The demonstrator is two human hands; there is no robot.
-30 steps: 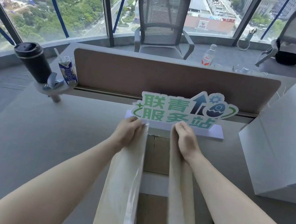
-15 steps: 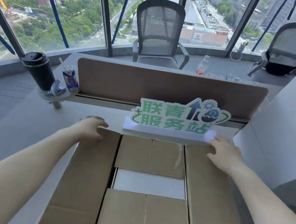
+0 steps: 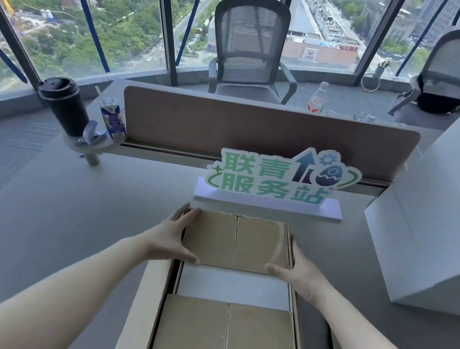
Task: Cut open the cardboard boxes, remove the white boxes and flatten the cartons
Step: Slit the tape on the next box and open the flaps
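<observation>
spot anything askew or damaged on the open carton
Nothing looks damaged. The brown cardboard carton sits square on the grey desk, its inner flaps flat over the white box. Left hand and right hand touch the far flap's sides.

A high-rise office: mesh chairs beyond the desk's far-edge divider panel, windows overlooking a city.

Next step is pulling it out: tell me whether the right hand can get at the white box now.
Probably not fully: the right hand is close, but the far flap and near flap cover the white box, baring one strip.
</observation>
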